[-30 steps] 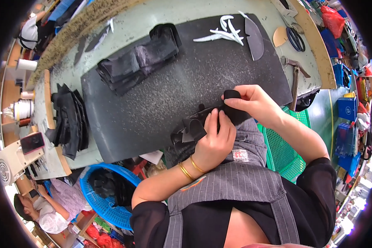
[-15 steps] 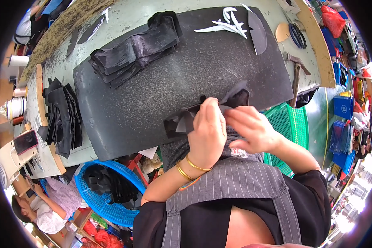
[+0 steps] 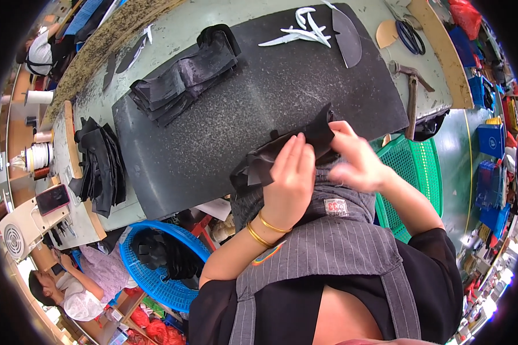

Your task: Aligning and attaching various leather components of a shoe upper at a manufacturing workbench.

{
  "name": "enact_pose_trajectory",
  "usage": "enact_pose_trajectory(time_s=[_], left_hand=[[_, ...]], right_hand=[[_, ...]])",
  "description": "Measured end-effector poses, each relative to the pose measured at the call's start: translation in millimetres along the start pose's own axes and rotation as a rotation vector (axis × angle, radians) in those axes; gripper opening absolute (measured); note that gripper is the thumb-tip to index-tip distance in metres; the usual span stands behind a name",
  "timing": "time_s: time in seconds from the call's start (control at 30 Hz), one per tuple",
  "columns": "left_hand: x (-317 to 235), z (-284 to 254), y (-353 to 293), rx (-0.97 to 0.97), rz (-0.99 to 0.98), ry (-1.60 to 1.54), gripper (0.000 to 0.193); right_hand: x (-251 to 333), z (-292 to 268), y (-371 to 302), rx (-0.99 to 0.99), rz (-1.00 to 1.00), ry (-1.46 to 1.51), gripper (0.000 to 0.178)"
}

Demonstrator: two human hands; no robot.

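Note:
A folded black sheet-material piece (image 3: 259, 164) lies at the near edge of the dark work board, partly over my lap. My left hand (image 3: 290, 187) is on its middle, fingers together and pressing it; the thumb is hidden. My right hand (image 3: 360, 161) touches the raised right end of the piece with its fingertips, the thumb side apart and smeared by motion. A small dark tab stands up beside my left fingertips. Farther back on the board (image 3: 184, 138) lies a stack of similar black pieces (image 3: 184, 80).
White curved strips (image 3: 305, 35) and a dark curved piece (image 3: 347, 40) lie at the far right, near a hammer (image 3: 413, 98). More black pieces (image 3: 102, 167) hang at the left. A blue basket (image 3: 175, 293) and a green basket (image 3: 426, 167) flank me. Another person (image 3: 77, 287) sits lower left.
My right hand has moved slightly up and right, away from my left hand. The black piece's right end now shows broader and raised. The whole view has shifted a little.

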State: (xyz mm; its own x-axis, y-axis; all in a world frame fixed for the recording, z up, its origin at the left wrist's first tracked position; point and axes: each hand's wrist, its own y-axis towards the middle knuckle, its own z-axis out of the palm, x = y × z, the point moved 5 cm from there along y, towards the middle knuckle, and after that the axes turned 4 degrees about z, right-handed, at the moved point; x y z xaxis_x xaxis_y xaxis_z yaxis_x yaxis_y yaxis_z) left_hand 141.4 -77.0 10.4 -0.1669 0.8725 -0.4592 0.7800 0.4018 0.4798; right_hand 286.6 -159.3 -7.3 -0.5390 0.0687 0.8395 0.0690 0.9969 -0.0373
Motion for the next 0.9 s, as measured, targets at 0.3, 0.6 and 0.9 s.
enact_pose_trajectory(time_s=[0.3,0.6,0.9], left_hand=[[-11,13,-3,0.115,0.151,0.400,0.034],[-10,17,9,0.268,0.158,0.417,0.045],[-13,20,14,0.299,0.175,0.484,0.047]], right_hand=[[2,-16,50,-0.422,0.309,0.006,0.036],[-1,-9,26,-0.616,-0.019,-0.325,0.034],[12,-28,13,-0.602,-0.121,-0.578,0.034]])
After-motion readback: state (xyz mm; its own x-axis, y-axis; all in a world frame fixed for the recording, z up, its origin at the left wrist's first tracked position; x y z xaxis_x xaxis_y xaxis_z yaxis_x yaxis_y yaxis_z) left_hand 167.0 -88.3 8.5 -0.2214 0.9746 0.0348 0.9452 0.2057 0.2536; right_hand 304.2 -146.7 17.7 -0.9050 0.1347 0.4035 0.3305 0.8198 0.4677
